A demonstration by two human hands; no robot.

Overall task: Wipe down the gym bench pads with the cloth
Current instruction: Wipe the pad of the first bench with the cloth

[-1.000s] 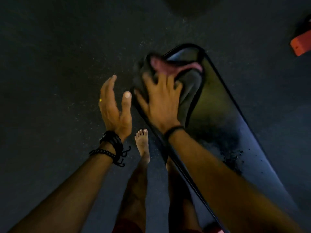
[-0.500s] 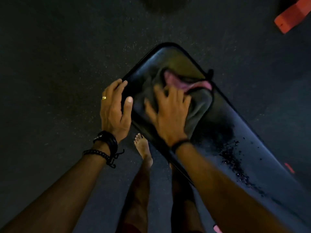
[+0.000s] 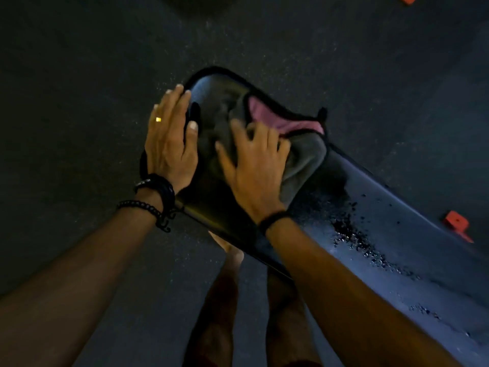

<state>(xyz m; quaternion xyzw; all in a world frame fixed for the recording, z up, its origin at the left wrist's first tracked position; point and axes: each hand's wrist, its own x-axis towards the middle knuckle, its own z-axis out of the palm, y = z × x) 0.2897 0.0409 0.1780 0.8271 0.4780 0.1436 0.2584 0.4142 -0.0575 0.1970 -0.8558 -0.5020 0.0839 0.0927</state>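
Bench pad (image 3: pixel 383 234), black and glossy, runs from the middle of the view out toward four o'clock, its rounded end pointing to eleven o'clock. On that end lies the cloth (image 3: pixel 304 157), grey with a pink underside turned up at its one o'clock edge (the pink fold sits right at the pad's far rim). The right hand (image 3: pixel 254 165) lies flat on the cloth with fingers spread and nearly straight, pressing it down rather than gripping; the hand is blurred. The left hand (image 3: pixel 169 139), fingers straight and together, rests open against the pad's nine o'clock edge, holding nothing, a ring (image 3: pixel 158 119) on one finger and dark bracelets (image 3: pixel 150 200) at the wrist. Dark specks or droplets (image 3: pixel 354 239) scatter over the pad at four o'clock from the right wrist. A small red block (image 3: pixel 455 221) shows beyond the pad's far side at three o'clock. Bare legs (image 3: pixel 222 300) stand on the dark speckled floor (image 3: pixel 79 102) at six o'clock, partly hidden under the pad.
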